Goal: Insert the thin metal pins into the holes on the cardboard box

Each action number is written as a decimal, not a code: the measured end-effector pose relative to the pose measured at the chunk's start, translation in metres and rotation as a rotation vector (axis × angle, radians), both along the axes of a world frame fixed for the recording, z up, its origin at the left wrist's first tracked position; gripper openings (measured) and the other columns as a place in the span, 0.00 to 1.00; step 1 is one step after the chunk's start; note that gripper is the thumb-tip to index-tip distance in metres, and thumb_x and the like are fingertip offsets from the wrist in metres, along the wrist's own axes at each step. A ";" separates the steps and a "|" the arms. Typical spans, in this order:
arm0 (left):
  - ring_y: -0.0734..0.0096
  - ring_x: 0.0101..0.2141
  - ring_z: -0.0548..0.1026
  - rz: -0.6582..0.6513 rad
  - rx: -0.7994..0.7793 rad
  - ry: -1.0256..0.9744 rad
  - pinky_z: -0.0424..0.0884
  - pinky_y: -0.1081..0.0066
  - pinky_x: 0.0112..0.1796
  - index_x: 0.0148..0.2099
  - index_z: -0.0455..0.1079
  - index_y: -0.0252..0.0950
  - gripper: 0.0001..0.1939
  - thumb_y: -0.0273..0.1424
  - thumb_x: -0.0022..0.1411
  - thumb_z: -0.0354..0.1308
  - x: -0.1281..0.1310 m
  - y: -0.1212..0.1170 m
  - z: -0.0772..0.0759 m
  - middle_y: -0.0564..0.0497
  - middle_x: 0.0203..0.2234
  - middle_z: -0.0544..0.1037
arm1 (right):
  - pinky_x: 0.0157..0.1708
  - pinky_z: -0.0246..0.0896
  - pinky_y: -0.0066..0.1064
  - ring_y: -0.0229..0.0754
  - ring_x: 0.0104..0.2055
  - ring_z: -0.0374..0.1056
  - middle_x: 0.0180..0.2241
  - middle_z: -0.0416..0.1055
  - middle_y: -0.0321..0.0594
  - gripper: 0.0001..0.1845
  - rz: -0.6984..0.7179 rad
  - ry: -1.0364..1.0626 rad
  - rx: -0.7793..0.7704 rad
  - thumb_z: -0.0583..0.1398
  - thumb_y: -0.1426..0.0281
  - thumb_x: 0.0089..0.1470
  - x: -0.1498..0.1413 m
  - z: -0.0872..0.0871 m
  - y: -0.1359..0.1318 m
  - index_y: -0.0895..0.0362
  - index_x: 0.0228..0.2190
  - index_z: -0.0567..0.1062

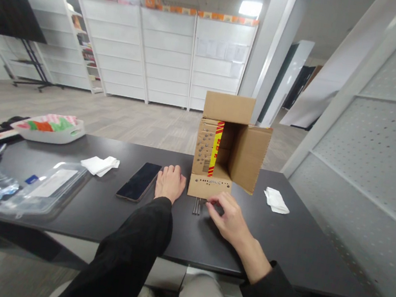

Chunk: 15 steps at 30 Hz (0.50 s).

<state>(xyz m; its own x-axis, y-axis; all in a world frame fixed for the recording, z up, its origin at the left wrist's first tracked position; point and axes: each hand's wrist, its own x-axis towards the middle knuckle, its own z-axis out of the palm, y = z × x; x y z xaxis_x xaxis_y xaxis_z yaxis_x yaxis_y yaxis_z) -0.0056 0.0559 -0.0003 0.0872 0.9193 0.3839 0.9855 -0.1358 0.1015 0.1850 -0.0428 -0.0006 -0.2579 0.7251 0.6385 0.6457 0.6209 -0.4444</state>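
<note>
1. While both arms in black sleeves reach over a dark table [297, 253], the person's left hand [169, 182] rests palm down with fingers loosely curled and together, holding nothing; its fingertips lie just short of the near left corner of an open cardboard box [226, 145].
2. A few thin metal nails [197, 205] lie side by side on the table, directly in front of the box's folded-down front flap.
3. The right hand [228, 216] is lowered beside them, its fingers bent and slightly spread, their tips just to the right of the nails. Whether any fingertip touches or pinches a nail cannot be told.
4. Each nail's long axis runs away from the person, toward the box, so it lies across the line of the right fingers, which point leftward at them.
5. The right hand is clearly the nearer one; the left fingers sit up and to the left of the nails, a little apart.
6. Rows of small holes show on the box's front flap and on its left inner wall, next to a red and yellow strip.
7. Left of the left fingers lies a dark smartphone [139, 181], then a folded white tissue [101, 165].
8. Another white tissue [276, 200] lies right of the right fingers, past the box's open side flap.
</note>
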 end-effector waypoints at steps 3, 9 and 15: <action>0.56 0.45 0.69 0.001 0.016 0.003 0.63 0.60 0.44 0.42 0.67 0.36 0.09 0.31 0.64 0.47 0.000 0.000 -0.001 0.44 0.40 0.74 | 0.38 0.60 0.35 0.44 0.37 0.65 0.32 0.69 0.40 0.02 -0.002 -0.009 -0.018 0.57 0.73 0.60 -0.001 -0.001 0.000 0.55 0.34 0.69; 0.56 0.44 0.69 -0.005 0.017 0.001 0.62 0.60 0.43 0.41 0.67 0.36 0.09 0.31 0.64 0.47 0.000 0.000 -0.001 0.44 0.39 0.74 | 0.38 0.60 0.36 0.44 0.37 0.64 0.33 0.69 0.41 0.03 0.038 -0.056 -0.091 0.56 0.73 0.60 -0.005 0.001 -0.002 0.55 0.34 0.69; 0.56 0.45 0.69 -0.005 -0.003 -0.013 0.62 0.60 0.44 0.42 0.67 0.37 0.09 0.31 0.64 0.47 0.000 -0.001 0.000 0.43 0.40 0.74 | 0.38 0.59 0.34 0.42 0.37 0.64 0.32 0.69 0.39 0.05 0.094 -0.129 -0.161 0.57 0.75 0.58 -0.007 0.001 -0.005 0.54 0.32 0.70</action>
<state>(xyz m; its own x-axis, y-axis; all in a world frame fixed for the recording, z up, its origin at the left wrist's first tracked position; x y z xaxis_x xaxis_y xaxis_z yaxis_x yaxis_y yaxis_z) -0.0060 0.0553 0.0001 0.0863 0.9201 0.3820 0.9835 -0.1400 0.1150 0.1784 -0.0473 0.0006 -0.4013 0.7839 0.4739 0.6461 0.6089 -0.4602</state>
